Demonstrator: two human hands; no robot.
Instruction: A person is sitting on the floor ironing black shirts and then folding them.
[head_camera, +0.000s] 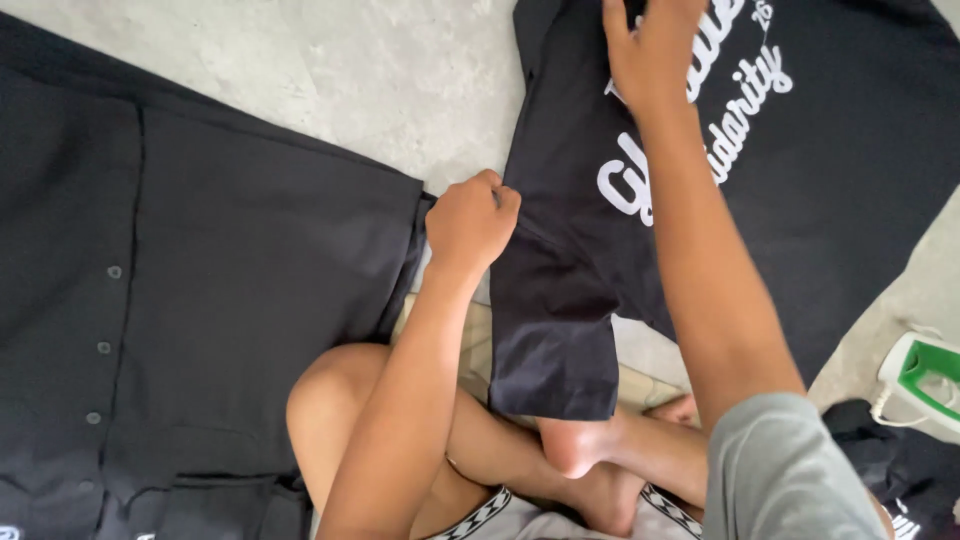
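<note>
A black T-shirt (850, 140) with white script lettering lies spread on the grey floor ahead of me, one sleeve (555, 330) hanging toward my crossed legs. My left hand (470, 222) is closed on the sleeve's edge near the shoulder seam. At the top of the view, my right hand (650, 45) presses flat on the shirt's chest, fingers spread over the lettering.
A black buttoned shirt (200, 300) lies flat on the floor at the left. A green and white iron (925, 375) with its cord stands at the right edge, beside a crumpled dark garment (900, 470). Bare grey floor (400, 70) shows between the two shirts.
</note>
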